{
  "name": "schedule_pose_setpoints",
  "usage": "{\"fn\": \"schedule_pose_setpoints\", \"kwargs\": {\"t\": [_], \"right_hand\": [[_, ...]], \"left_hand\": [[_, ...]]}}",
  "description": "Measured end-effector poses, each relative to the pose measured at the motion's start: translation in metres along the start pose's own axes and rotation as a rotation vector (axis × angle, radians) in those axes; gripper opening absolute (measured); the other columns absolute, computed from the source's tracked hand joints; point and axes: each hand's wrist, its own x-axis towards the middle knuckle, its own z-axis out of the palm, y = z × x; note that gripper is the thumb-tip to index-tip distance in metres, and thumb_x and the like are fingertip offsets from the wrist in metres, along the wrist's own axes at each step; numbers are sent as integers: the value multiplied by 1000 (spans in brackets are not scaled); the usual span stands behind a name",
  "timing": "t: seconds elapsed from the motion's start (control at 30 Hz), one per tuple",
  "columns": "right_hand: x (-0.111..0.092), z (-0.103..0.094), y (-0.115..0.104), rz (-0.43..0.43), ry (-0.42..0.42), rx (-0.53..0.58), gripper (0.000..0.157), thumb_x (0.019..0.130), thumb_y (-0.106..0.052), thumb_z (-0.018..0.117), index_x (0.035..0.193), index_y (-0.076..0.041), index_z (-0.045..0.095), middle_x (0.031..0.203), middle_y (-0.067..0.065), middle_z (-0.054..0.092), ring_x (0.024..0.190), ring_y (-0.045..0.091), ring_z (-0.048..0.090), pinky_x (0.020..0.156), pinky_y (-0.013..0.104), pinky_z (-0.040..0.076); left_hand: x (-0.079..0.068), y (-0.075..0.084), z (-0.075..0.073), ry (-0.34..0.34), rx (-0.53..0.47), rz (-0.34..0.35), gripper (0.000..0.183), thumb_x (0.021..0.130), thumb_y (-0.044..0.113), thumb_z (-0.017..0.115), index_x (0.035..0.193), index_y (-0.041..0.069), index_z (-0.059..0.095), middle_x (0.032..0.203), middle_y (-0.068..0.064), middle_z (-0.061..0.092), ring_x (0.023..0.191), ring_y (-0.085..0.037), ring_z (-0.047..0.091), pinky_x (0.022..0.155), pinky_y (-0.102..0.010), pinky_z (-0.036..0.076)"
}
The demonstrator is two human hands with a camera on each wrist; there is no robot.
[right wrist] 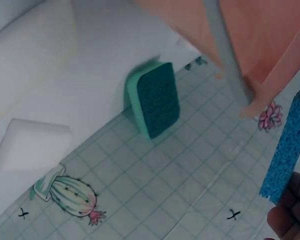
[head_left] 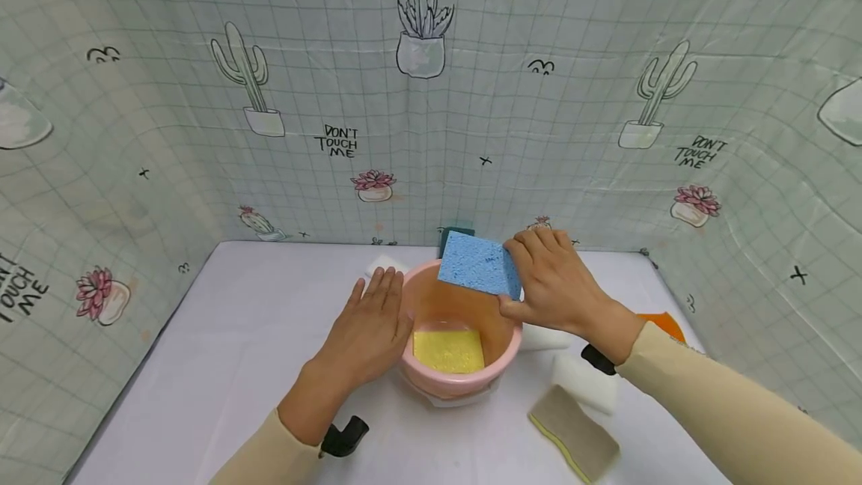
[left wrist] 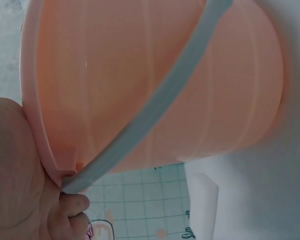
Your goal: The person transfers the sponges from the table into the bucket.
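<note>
A pink bucket (head_left: 441, 382) stands on the table, with a yellow sponge (head_left: 448, 351) lying at its bottom. My right hand (head_left: 559, 283) pinches a flat blue sponge (head_left: 477, 263) by one end, tilted above the bucket's right rim. In the right wrist view the blue sponge (right wrist: 287, 145) shows edge-on between the fingers. The left hand (head_left: 378, 324) rests with extended fingers against the bucket's left rim. From the left wrist, the palm (left wrist: 15, 175) touches the rim close to where the grey handle (left wrist: 155, 105) joins it.
Behind the bucket a green sponge (right wrist: 160, 100) stands against the patterned curtain. White blocks (head_left: 587, 383) lie to the right, beside a grey-and-yellow sponge (head_left: 575, 432). Something orange (head_left: 663, 325) shows past the right wrist. Another white piece (head_left: 386, 266) sits behind the left hand.
</note>
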Motion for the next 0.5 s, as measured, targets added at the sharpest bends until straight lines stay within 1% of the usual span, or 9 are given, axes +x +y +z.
{"fn": "schedule_pose_setpoints", "kwargs": {"t": [0.1,0.27,0.4,0.5], "right_hand": [[2,-1,-12,-1,-65,29,70,79,-53,68,122,2,64,118,15,64,108,34,54,89,49,42],[2,-2,-28,-11,-165,71,67,80,-53,70,122,-2,66,117,11,65,104,29,53,85,44,42],[1,-1,-37,-22,-237,100,62,79,-53,71,120,-7,66,114,7,64,102,25,52,84,41,41],[0,-1,-41,-34,-273,122,60,78,-53,72,119,-9,66,114,5,64,103,23,52,85,40,41]], "left_hand": [[1,0,-2,-2,3,-2,68,113,39,34,165,-3,26,173,-20,24,164,-36,15,133,-54,11],[3,-1,-4,-22,28,-5,68,113,40,32,166,-2,23,174,-19,22,164,-36,13,133,-54,10],[3,-1,-4,-43,35,-8,68,113,39,33,167,-1,21,175,-19,21,164,-36,12,133,-55,10],[4,-1,-3,-47,30,-8,68,113,39,33,167,-1,21,175,-19,20,164,-36,12,133,-55,9]]}}
